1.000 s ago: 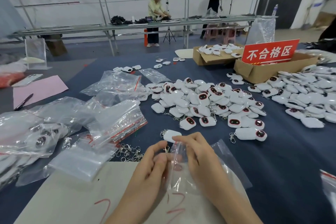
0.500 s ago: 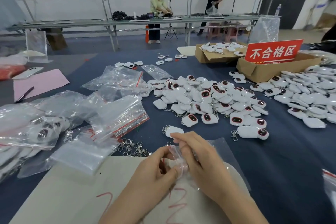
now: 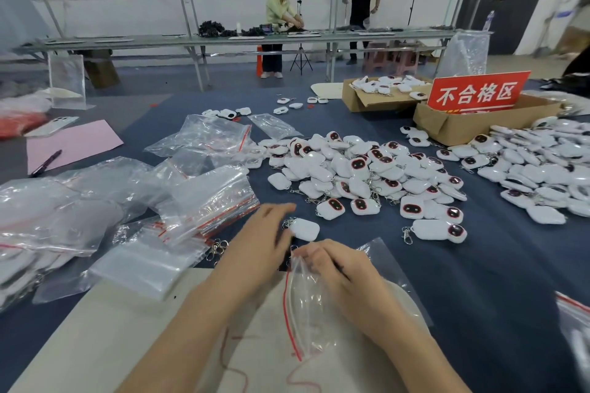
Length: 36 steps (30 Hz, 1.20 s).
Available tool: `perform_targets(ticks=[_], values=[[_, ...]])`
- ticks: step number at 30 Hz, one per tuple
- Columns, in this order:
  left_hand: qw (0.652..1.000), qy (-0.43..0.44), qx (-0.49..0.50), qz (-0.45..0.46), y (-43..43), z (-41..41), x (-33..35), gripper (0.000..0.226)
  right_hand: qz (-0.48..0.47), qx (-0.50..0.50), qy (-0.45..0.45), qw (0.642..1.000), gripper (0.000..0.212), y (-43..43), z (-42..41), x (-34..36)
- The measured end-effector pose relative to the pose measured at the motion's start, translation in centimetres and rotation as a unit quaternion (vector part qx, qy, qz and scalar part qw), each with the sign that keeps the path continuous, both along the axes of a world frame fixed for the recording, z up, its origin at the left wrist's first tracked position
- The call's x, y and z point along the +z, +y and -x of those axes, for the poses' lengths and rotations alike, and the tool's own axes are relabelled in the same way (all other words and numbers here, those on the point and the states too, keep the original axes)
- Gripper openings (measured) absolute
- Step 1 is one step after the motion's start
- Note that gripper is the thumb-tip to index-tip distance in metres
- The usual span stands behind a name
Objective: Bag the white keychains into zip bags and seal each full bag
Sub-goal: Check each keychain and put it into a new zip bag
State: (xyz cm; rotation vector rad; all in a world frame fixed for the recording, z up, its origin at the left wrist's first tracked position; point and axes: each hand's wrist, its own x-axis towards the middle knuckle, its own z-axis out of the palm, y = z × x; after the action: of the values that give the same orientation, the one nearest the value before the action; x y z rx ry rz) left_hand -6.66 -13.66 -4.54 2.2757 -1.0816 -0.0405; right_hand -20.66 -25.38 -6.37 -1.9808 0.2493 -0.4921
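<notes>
My right hand pinches the top corner of a clear zip bag with a red seal strip; the bag hangs down over the beige sheet. My left hand stretches forward with straight fingers, its fingertips beside a single white keychain lying face down on the blue cloth; whether it touches the keychain I cannot tell. A big heap of white keychains with dark red-rimmed faces lies just beyond. Whether the bag holds anything I cannot tell.
Piles of zip bags lie at the left, some filled. More keychains spread at the right. Two cardboard boxes with a red sign stand behind. Loose metal clasps lie beside the left wrist. Two people stand at a far table.
My left hand has let go of the bag and moved forward toward the single keychain. My right hand keeps hold of the bag, which now hangs lower.
</notes>
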Motion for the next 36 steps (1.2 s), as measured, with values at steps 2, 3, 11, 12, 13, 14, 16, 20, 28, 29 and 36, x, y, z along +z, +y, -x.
perform_targets(ticks=[2, 3, 11, 12, 13, 14, 16, 20, 28, 29, 36], values=[[0.984, -0.051, -0.062, -0.160, -2.3, -1.1, 0.6, 0.065, -0.018, -0.005, -0.008, 1.000, 0.029, 0.0, -0.1, 0.1], [0.972, -0.074, -0.072, -0.212, -3.1, -1.5, 1.0, 0.065, -0.024, -0.008, -0.015, 1.000, 0.032, 0.0, -0.1, 0.2], [0.954, 0.226, 0.090, 0.176, -0.5, -1.8, 0.6, 0.051, -0.073, -0.068, -0.022, 0.995, 0.029, -0.6, 0.0, 0.4], [0.911, 0.308, 0.112, 0.251, 0.1, -1.5, 0.4, 0.050, -0.076, -0.072, -0.021, 0.994, 0.029, -0.7, 0.0, 0.4], [0.870, 0.366, 0.129, 0.304, 0.6, -1.1, 0.0, 0.050, -0.076, -0.074, -0.017, 0.994, 0.030, -0.6, 0.0, 0.4], [0.837, 0.405, 0.137, 0.342, 1.0, -0.8, -0.4, 0.049, -0.076, -0.076, -0.012, 0.994, 0.030, -0.6, 0.0, 0.4], [0.798, 0.441, 0.141, 0.385, 1.6, -0.6, -0.8, 0.046, -0.072, -0.078, -0.004, 0.994, 0.030, -0.7, -0.1, 0.3], [0.787, 0.443, 0.133, 0.408, 1.7, -0.5, -1.0, 0.047, -0.055, -0.084, 0.012, 0.995, 0.032, -0.8, -0.1, 0.0], [0.862, 0.340, 0.043, 0.374, 1.8, 1.4, -1.1, 0.026, -0.075, -0.093, -0.024, 0.993, 0.029, -0.9, -0.2, 0.8], [0.861, 0.342, 0.028, 0.376, 1.7, 1.6, -1.1, 0.025, -0.081, -0.095, -0.036, 0.992, 0.026, -0.8, -0.3, 1.1], [0.824, 0.400, -0.013, 0.401, 1.7, 1.6, -1.8, 0.028, -0.133, -0.038, -0.058, 0.989, 0.020, 0.4, -3.8, 3.3]])
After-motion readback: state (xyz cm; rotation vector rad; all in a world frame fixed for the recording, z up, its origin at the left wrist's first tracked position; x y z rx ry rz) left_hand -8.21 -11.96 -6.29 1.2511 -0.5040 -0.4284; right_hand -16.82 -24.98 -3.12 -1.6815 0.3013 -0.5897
